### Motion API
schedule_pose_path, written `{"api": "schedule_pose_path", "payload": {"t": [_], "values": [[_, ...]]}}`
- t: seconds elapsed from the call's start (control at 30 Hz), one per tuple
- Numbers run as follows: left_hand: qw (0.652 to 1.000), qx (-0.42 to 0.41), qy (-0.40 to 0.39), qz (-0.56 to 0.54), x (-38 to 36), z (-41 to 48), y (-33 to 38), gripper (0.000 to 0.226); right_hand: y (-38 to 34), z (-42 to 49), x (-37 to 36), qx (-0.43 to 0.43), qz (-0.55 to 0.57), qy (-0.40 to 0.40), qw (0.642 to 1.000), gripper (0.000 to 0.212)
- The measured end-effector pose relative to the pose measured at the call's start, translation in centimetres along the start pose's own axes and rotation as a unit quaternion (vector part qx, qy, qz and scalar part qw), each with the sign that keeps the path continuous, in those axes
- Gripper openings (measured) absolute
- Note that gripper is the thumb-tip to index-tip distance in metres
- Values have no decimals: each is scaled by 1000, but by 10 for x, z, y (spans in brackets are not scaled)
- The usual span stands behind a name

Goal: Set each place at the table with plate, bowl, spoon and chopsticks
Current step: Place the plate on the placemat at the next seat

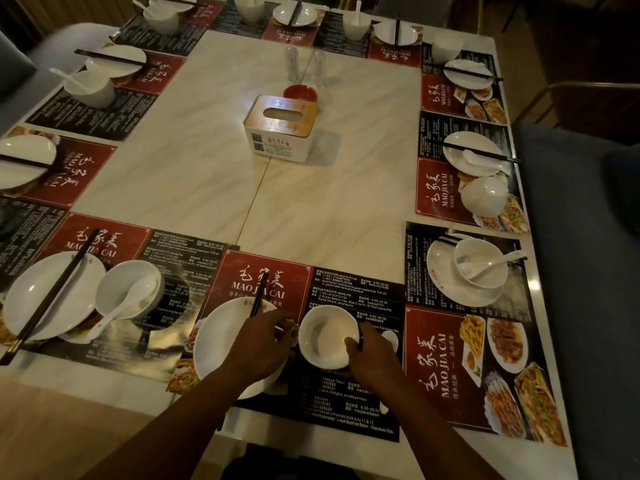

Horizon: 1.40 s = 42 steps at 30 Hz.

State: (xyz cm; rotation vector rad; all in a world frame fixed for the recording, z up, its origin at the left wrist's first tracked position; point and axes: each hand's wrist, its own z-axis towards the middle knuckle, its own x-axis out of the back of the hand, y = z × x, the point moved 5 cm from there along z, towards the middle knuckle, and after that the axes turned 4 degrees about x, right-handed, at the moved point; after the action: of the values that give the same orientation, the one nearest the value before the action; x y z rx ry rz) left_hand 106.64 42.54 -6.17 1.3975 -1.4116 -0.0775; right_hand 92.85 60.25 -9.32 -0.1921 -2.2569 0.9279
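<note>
At the near place a white plate (pixel 221 337) lies on a red and black placemat (pixel 349 292). My left hand (pixel 266 344) rests over the plate's right side and grips dark chopsticks (pixel 259 296) that point away from me. Just right of the plate stands a white bowl (pixel 323 336). My right hand (pixel 372 358) holds it by its near right rim. A white spoon (pixel 390 339) shows partly behind that hand. The place at the near left has a plate (pixel 34 299), chopsticks, and a bowl (pixel 128 289) with a spoon in it.
Set places with plates, bowls, spoons and chopsticks ring the marble table (pixel 214 161). At the right, one bowl (pixel 485 200) lies tipped over and another (pixel 479 263) sits on its plate. A tissue box (pixel 280 129), a red dish and clear shakers stand mid-table. A grey seat (pixel 575 237) borders the right edge.
</note>
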Motion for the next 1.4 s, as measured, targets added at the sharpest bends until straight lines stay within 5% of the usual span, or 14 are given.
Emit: {"api": "schedule_pose_path", "payload": {"t": [0.33,0.43,0.67,0.97,1.17,1.4], "values": [[999,24,-10,-44,-13,-2,3,27,25,-27,48,13,-158,125,979,11],[997,43,1,-61,-17,-3,6,30,54,-40,40,-16,-185,81,979,28],[997,50,19,-52,-20,-7,7,33,63,-49,26,-44,-172,51,983,26],[997,53,20,-60,-25,-6,12,35,58,-56,44,-77,21,35,996,15],[997,49,-2,-67,-25,-5,12,34,6,-79,47,-61,217,58,972,21],[997,14,-32,-65,-11,0,13,27,-24,-84,3,-121,281,32,951,19]]}}
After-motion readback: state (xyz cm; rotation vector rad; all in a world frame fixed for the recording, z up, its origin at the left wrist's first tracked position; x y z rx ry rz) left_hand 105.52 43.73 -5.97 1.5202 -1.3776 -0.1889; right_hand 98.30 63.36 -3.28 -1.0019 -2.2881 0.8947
